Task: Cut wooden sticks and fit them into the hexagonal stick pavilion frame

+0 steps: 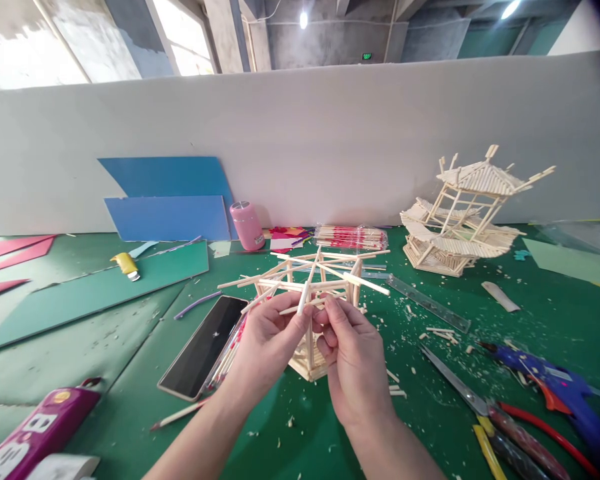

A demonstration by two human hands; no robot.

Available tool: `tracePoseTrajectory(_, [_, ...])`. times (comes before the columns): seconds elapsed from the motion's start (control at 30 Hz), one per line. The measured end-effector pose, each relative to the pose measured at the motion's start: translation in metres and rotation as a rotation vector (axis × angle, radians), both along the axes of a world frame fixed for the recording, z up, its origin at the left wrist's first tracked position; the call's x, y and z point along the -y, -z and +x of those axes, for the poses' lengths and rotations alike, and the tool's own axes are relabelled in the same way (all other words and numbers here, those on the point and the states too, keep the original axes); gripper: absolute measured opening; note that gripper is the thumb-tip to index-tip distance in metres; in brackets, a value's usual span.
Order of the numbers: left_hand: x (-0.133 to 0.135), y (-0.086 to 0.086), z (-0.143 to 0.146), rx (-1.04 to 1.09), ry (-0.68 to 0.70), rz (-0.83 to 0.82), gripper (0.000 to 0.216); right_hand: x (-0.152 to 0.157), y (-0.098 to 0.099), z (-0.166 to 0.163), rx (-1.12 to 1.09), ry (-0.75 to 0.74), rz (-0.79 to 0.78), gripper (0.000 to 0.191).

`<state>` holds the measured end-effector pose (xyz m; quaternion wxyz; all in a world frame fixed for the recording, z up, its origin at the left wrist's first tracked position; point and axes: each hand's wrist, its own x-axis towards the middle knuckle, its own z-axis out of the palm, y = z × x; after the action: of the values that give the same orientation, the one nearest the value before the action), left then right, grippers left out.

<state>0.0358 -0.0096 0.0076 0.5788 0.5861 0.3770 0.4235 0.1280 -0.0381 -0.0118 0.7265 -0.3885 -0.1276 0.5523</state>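
A small frame built of thin wooden sticks point(314, 280) stands on the green mat point(330, 433) right in front of me. My left hand point(269, 343) and my right hand point(351, 357) meet at its near side. Both are closed in a pinch on sticks at the frame's front edge, with one short stick point(304, 298) standing up between the thumbs. The frame's lower part is partly hidden behind my fingers.
A finished stick pavilion point(463, 217) stands at the back right. Scissors point(485, 407), a blue glue gun point(555, 390) and a clear ruler point(427, 303) lie to the right. A phone point(203, 347), a purple power strip point(40, 427), a pink cylinder point(247, 225) and a packet of sticks point(350, 237) lie around.
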Motion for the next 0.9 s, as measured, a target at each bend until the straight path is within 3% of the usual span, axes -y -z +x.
tracePoseTrajectory(0.53, [0.0, -0.003, 0.002, -0.075, -0.048, 0.048, 0.018, 0.0, 0.001, 0.001, 0.025, -0.012, 0.005, 0.02])
tracePoseTrajectory(0.9, [0.012, 0.005, -0.008, -0.24, -0.027, 0.239, 0.021, 0.011, 0.018, 0.002, 0.245, 0.002, 0.054, 0.022])
